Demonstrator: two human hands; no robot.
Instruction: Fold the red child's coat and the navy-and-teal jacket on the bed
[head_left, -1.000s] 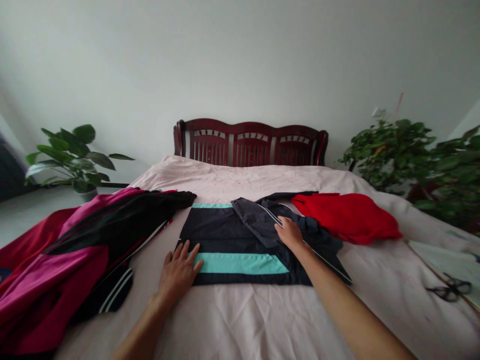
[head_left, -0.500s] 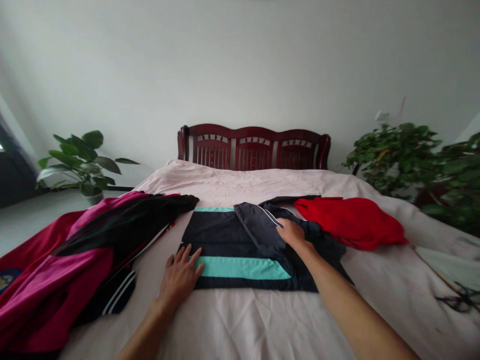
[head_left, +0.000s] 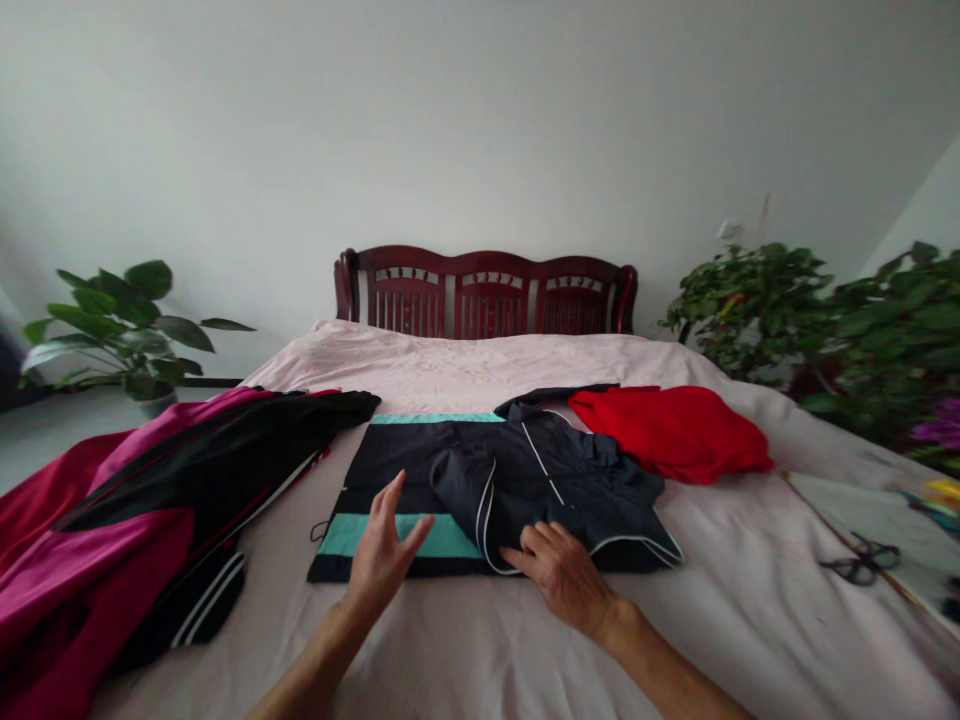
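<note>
A dark navy jacket (head_left: 405, 470) with turquoise bands and white piping lies across the bed in front of me. Its left part is flat, while a sleeve is folded over and bunched on the right. My left hand (head_left: 384, 545) is raised over the lower turquoise band, fingers apart, holding nothing. At the front edge, my right hand (head_left: 559, 575) has curled fingers on the white-piped cloth of the jacket; its fingertips are partly hidden. A thin dark cord loop sticks out at the jacket's left side.
Pink, red and black clothes (head_left: 127, 530) are heaped on the left of the bed. Red cloth (head_left: 675, 430) lies beyond the jacket's right end. Glasses (head_left: 861, 560) rest at the right near a pale board. A wooden headboard (head_left: 491, 290) and plants (head_left: 757, 310) stand behind.
My left hand has lifted off the jacket. My right hand has come toward me and left with the sleeve cloth, which now lies folded near the front edge. The view has shifted right.
</note>
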